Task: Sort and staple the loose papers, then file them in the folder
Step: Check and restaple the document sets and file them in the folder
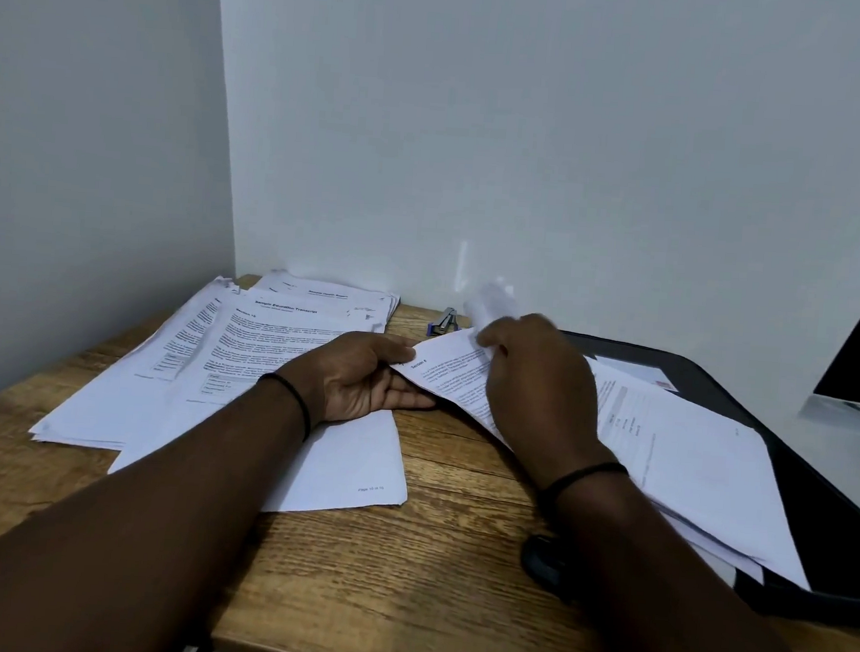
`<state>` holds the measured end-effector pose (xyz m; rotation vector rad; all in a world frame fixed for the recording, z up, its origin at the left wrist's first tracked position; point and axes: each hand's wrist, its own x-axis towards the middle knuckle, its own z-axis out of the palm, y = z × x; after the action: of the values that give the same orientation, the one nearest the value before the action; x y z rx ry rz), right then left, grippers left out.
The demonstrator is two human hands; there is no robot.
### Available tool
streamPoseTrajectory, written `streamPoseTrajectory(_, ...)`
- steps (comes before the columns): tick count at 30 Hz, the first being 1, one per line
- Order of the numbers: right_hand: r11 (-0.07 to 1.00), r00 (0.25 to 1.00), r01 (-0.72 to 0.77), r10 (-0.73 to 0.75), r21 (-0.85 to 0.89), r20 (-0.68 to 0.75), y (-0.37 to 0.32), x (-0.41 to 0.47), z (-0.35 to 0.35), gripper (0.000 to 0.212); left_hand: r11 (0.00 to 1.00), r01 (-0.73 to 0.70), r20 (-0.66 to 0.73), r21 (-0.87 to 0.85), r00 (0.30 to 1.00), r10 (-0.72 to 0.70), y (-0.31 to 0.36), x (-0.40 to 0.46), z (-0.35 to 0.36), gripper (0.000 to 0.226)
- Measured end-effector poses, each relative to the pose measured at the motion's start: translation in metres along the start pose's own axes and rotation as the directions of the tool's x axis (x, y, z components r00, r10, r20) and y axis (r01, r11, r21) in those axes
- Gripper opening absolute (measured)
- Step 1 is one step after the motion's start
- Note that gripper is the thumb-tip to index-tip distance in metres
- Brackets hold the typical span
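Two hands work over the papers. The left hand (363, 379) lies palm up, thumb on top and fingers beneath the near corner of a printed sheet (453, 365) headed "Section" — it pinches that corner. The right hand (536, 384) is curled on the same sheet just right of the left, and a blurred white page (491, 299) lifts above its knuckles; its fingers are hidden, so I cannot tell exactly what they clasp.

Left of the left hand spread several overlapping piles of papers (201, 360) — I count about four, edges unclear. One small stapler (446, 322) sits beyond the hands, near the wall. One black folder (832, 506) lies open to the right of the right hand, with a loose stack (688, 456) resting on it.

All rests on a wooden table (426, 570) in a corner of pale walls (533, 129).
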<state>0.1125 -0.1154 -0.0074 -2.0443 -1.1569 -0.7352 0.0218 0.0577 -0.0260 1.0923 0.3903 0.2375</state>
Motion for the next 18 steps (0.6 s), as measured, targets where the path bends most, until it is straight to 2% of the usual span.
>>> streamPoseTrajectory(2,0.993,0.986,0.099,-0.091,-0.055,0.139,-0.006,-0.004,0.001,0.021,1.0,0.0,0.008,-0.012,1.0,0.0,-0.001,0.0,0.0,0.025)
streamPoseTrajectory(4,0.97,0.951,0.204,-0.165,-0.131,0.261,-0.012,-0.007,0.002,0.026,1.0,-0.008,0.017,-0.015,1.0,0.008,-0.001,0.0,0.0,0.025)
streamPoseTrajectory(6,0.943,0.921,0.274,-0.201,-0.189,0.333,-0.016,-0.008,0.005,0.032,1.0,-0.016,0.022,-0.007,1.0,0.016,-0.001,0.002,0.0,0.027)
streamPoseTrajectory(8,0.924,0.911,0.302,-0.207,-0.235,0.358,-0.016,-0.008,0.008,0.027,1.0,-0.008,0.017,-0.008,1.0,0.008,-0.001,0.002,0.001,0.029)
streamPoseTrajectory(11,0.936,0.932,0.253,-0.168,-0.246,0.321,-0.014,-0.007,0.006,0.022,1.0,0.01,0.012,0.01,1.0,-0.01,0.001,0.002,0.002,0.037)
streamPoseTrajectory(14,0.972,0.95,0.139,-0.077,-0.189,0.303,-0.013,-0.005,0.005,0.017,1.0,0.017,0.013,-0.012,1.0,-0.017,0.001,0.002,0.001,0.034)
streamPoseTrajectory(18,0.997,0.961,-0.072,0.069,0.004,0.268,-0.01,-0.005,0.001,0.035,1.0,0.022,0.021,-0.017,1.0,-0.021,0.0,0.001,0.0,0.028)
